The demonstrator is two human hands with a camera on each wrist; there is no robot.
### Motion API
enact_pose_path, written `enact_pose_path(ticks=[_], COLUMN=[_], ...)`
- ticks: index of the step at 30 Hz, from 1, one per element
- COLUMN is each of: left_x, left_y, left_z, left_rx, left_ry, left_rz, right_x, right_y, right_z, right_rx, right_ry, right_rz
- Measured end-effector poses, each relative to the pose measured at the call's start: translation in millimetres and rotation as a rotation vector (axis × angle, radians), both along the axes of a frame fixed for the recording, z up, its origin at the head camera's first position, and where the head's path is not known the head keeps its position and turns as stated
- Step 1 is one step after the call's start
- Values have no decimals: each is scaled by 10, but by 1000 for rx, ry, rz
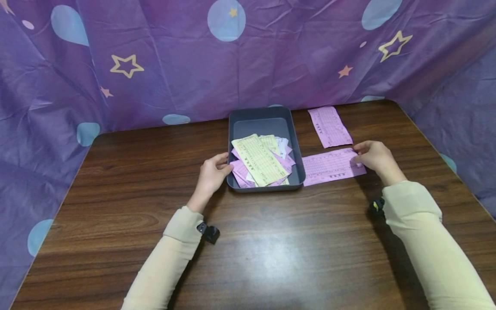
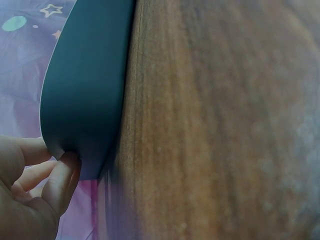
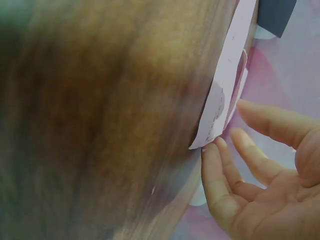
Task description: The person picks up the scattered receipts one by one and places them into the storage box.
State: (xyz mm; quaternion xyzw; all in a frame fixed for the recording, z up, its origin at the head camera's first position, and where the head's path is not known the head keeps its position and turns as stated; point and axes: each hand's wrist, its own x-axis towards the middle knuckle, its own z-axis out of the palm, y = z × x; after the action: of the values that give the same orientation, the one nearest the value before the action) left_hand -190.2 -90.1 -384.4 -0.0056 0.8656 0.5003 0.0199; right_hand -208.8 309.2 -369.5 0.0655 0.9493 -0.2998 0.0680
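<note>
A dark grey tray (image 1: 263, 113) stands near the back edge of the table, with yellow, pink and white printed slips heaped in its front half. My left hand (image 1: 211, 175) grips the tray's left side, thumb at the rim and fingers against the outer wall (image 2: 82, 95). On the right, a printed pink paper slip (image 1: 329, 166) lies flat beside the tray. My right hand (image 1: 377, 158) is at that slip's right end. In the right wrist view its fingertips touch the edge of the slip (image 3: 220, 95), with the thumb held apart from them.
A second pink slip (image 1: 331, 127) lies behind the first one, near the back edge. The brown wooden table (image 1: 271, 249) reaches toward me. A purple cloth (image 1: 182, 56) with stars and dots hangs right behind the table.
</note>
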Motion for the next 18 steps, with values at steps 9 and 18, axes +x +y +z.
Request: enact_pose_path(ticks=[9,18], left_x=[-10,-2], left_y=[0,5], left_z=[-12,0], left_rx=[-6,-3], left_ry=[0,1], left_rz=[0,0], right_x=[-9,12], right_y=[0,41], right_z=[-11,-27], right_rx=[30,23], right_ry=[-32,-60], right_rz=[4,-6])
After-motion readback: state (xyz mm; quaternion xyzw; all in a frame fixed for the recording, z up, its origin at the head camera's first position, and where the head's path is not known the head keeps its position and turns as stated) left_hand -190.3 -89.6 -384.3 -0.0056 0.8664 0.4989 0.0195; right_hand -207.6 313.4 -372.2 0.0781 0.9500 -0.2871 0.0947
